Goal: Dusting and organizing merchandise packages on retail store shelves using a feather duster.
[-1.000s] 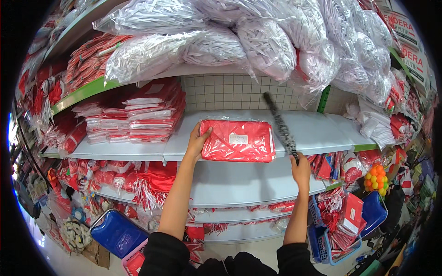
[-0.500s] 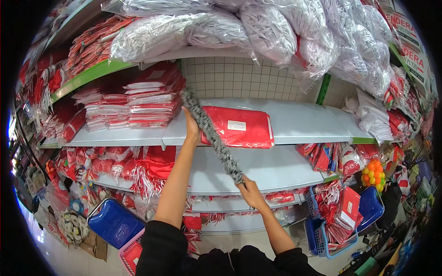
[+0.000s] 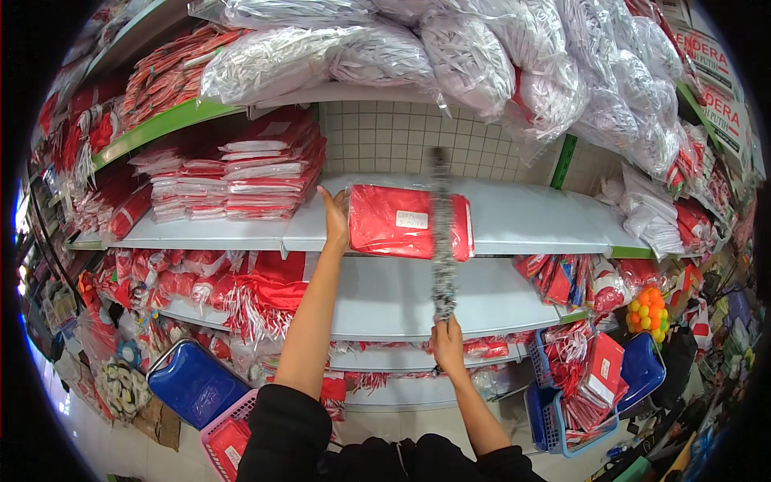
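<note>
A grey, fluffy duster [image 3: 442, 233] stands almost upright in front of me, blurred by motion, with my right hand [image 3: 447, 344] closed round its lower end. Behind its shaft lies a flat red package [image 3: 377, 221] in clear plastic, bearing a small white label, on the pale grey shelf [image 3: 530, 221]. My left hand [image 3: 336, 221] is open at the package's left edge, thumb and fingers apart; whether it touches the plastic I cannot tell. To its left rise stacks of red and white packets [image 3: 261, 181] on the same shelf.
Bulging clear bags of white strips [image 3: 466, 64] overhang the shelf above. Red fringed cloths [image 3: 269, 293] fill the lower shelf's left side. Blue baskets of red packets [image 3: 582, 434] stand at lower right, a blue lidded basket [image 3: 197, 384] and a pink basket [image 3: 215, 438] at lower left.
The duster has swung from a slant near my left hand to upright, crossing the red package's right part. My right hand has moved slightly right and down; my left hand stays near the package.
</note>
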Available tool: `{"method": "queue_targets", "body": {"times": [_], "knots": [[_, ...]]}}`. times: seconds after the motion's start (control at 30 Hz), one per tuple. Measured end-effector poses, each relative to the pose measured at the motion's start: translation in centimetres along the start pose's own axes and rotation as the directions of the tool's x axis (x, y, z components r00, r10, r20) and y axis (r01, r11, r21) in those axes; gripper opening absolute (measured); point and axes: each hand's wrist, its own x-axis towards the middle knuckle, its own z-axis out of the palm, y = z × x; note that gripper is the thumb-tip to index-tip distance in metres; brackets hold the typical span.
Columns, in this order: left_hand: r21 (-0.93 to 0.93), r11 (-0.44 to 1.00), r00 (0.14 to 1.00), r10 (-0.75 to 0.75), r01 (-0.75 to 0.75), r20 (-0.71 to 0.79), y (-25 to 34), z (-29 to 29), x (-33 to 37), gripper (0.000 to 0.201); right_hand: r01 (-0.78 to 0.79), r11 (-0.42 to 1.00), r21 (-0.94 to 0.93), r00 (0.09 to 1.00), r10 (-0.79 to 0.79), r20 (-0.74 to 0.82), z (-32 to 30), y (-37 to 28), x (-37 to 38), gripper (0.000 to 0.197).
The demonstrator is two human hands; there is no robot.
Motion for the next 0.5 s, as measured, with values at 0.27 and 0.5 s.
{"method": "queue_targets", "body": {"times": [0.27, 0.5], "knots": [[0.026, 0.997, 0.989, 0.079, -0.076, -0.124, -0.4, 0.4, 0.3, 0.101, 0.262, 0.959, -0.113, 0.956, -0.241, 0.170, 0.4, 2.7, -1.9, 0.007], [-0.144, 0.980, 0.970, -0.106, 0.140, 0.217, 1.4, -0.9, 0.6, 0.042, -0.006, 0.989, 0.146, 0.970, -0.030, 0.243, 2.0, 2.9, -2.8, 0.006]]}}
